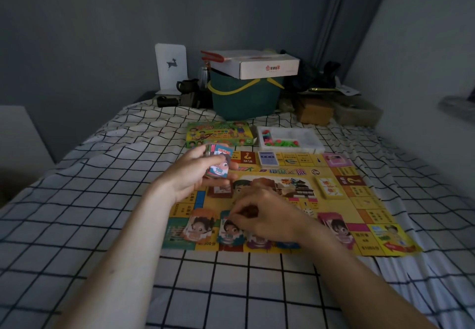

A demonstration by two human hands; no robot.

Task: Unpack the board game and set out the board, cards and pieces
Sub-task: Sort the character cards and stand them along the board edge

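Two hands busy over the board, spread flat on the bed. Left hand grips the note stack as supply; right hand pinches one note at the board's near edge, apparently sorting into piles.

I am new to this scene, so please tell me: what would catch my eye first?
First, the bright yellow game board spread on the checked bedsheet. Above its near-left part, the left hand grips a stack of play money, while the right hand lays a note on a pile at the near edge.
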